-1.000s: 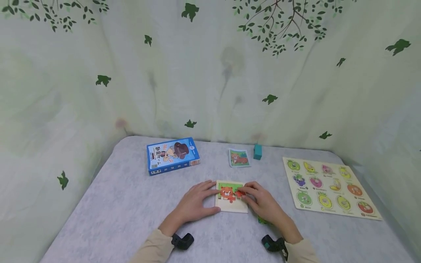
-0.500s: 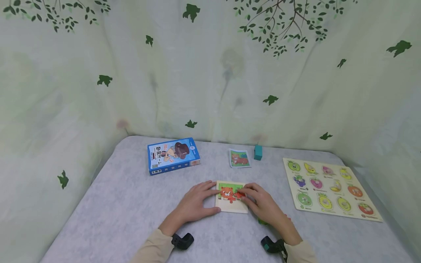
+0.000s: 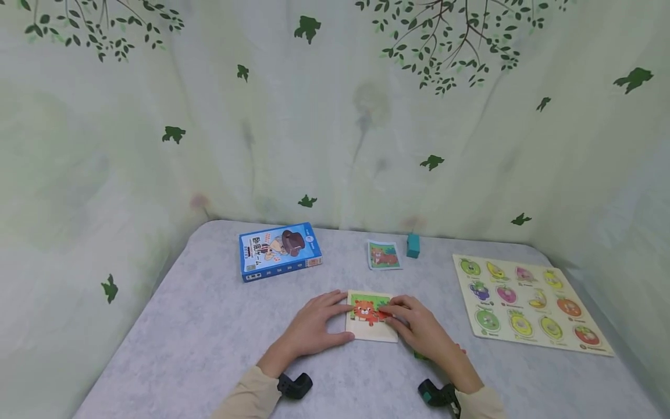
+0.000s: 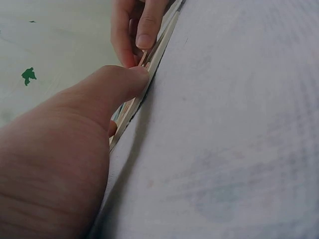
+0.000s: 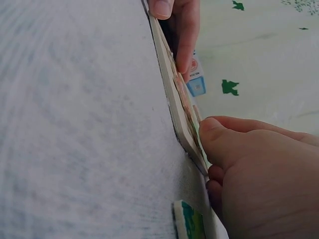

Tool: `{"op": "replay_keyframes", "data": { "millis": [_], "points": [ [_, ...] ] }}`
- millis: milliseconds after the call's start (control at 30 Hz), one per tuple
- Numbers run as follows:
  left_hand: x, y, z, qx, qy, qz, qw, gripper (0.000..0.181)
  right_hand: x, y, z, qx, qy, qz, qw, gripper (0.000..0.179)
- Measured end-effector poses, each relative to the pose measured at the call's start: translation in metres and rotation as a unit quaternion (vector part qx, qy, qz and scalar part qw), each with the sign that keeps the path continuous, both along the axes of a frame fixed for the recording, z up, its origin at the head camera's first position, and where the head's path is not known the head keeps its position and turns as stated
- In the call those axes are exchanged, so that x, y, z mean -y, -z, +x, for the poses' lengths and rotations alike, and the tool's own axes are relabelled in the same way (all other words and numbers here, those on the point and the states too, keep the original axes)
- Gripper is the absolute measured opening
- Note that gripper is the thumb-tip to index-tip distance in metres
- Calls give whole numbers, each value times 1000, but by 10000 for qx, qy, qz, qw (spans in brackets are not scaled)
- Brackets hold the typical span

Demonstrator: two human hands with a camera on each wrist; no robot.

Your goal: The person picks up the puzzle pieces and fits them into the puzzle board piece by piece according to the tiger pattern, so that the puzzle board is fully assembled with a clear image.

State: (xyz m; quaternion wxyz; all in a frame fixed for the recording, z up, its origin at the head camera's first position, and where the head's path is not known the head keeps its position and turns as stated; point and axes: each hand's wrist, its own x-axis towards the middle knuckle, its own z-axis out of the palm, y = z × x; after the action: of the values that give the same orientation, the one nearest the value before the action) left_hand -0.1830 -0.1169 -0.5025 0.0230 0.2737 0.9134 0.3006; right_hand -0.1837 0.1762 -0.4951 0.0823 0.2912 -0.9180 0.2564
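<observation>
A small square puzzle board [image 3: 374, 333] lies on the table, with green and orange pieces showing a tiger face [image 3: 363, 311] across its upper part. Along the board's left edge rests my left hand [image 3: 316, 326], thumb near the lower corner and fingers extended onto the upper left. My right hand [image 3: 421, 329] pinches an orange puzzle piece [image 3: 384, 314] between thumb and fingers over the board's right side; the fingertips cover much of the piece. In the right wrist view, the piece's edge [image 5: 196, 112] stands tilted above the board at the thumb tip.
Beside the right wrist lies a loose green puzzle piece [image 3: 420, 355], partly hidden by the arm. Farther back are a blue game box [image 3: 280, 251], a small picture card [image 3: 384, 255] and a teal block [image 3: 413, 245]. A fruit board [image 3: 531, 305] lies at the right.
The head view has shifted slightly. Both hands keep nearly the same place on the board, and the right fingers still hold the orange piece.
</observation>
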Motion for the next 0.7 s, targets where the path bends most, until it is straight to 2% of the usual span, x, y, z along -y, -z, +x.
{"op": "replay_keyframes", "data": {
  "millis": [100,300,567,700],
  "points": [
    [0,1,0,-42,-34,-3,10000,63,-1,3,0,-32,-25,78,10000,28],
    [-1,3,4,152,-66,26,9999,63,-1,7,3,-89,-101,364,9992,29],
    [0,3,3,67,-63,35,10000,61,3,3,2,-405,-213,623,9970,26],
    [-1,0,1,7,-13,51,10000,62,5,-1,2,-483,-132,726,9961,23]
  ]
}}
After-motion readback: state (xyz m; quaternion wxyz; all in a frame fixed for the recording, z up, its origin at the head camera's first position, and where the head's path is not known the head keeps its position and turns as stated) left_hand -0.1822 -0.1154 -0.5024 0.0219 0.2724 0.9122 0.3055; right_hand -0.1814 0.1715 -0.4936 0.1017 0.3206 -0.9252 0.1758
